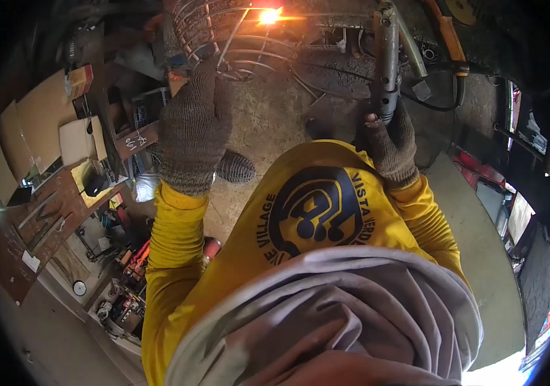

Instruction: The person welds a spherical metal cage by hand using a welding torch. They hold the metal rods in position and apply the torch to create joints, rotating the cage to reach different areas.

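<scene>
My left hand (191, 128), in a dark knitted glove, is at the near left edge of a round frame of bent wire (249, 48). Its fingers appear closed on the wires, though the fingertips are dark and partly hidden. On the frame's far side a bright orange glow (270, 15) burns at one spot. My right hand (391, 145), gloved too with a bare thumb tip showing, is wrapped round the lower end of a grey tube with round holes (386, 61). That tube points away from me; what lies at its far end is unclear.
A tool with an orange handle (450, 38) lies at the far right, beside a black cable (458, 93). Cardboard pieces (46, 122) and a rusty metal sheet (49, 212) are on the left. Assorted tools (123, 296) are lower left; a large pale panel (494, 276) stands at right.
</scene>
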Action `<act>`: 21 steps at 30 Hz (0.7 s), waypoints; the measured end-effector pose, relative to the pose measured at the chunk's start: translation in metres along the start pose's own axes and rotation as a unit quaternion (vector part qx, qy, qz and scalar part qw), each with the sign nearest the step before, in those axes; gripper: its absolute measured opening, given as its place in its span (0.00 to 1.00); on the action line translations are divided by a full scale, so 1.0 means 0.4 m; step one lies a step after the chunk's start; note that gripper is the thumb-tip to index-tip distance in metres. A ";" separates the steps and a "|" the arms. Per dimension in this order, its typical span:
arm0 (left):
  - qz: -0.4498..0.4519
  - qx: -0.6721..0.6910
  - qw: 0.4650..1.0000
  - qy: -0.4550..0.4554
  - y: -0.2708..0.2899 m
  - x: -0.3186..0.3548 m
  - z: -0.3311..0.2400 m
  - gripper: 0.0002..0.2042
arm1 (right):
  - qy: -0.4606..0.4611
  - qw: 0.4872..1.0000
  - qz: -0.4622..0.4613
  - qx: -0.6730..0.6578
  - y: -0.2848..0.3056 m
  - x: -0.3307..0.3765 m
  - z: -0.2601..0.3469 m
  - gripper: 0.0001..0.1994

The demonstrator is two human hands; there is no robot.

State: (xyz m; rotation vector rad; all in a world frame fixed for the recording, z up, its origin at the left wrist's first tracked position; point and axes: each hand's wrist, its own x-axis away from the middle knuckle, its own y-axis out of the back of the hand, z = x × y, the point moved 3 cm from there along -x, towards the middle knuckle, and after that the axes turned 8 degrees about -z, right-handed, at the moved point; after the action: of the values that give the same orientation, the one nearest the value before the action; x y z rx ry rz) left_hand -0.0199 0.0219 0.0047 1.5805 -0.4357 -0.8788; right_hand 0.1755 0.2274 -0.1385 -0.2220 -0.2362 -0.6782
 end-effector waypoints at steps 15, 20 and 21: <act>0.033 -0.393 0.887 -0.241 0.006 0.068 0.001 0.11 | 0.029 0.997 0.014 -0.075 -0.031 -0.010 -0.001 0.25; -0.046 -0.350 0.914 -0.200 -0.086 0.183 0.126 0.13 | 0.056 0.997 0.041 -0.046 -0.031 -0.001 0.047 0.21; -0.038 -0.381 0.894 -0.231 -0.062 0.139 0.082 0.13 | 0.061 0.995 0.048 -0.064 -0.031 -0.006 0.036 0.20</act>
State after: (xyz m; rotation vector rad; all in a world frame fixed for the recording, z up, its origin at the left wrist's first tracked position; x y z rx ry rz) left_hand -0.0133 -0.0341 -0.0351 0.6611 -0.2991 -1.2962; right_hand 0.1637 0.2234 -0.1240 -0.3109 -0.0652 -0.6102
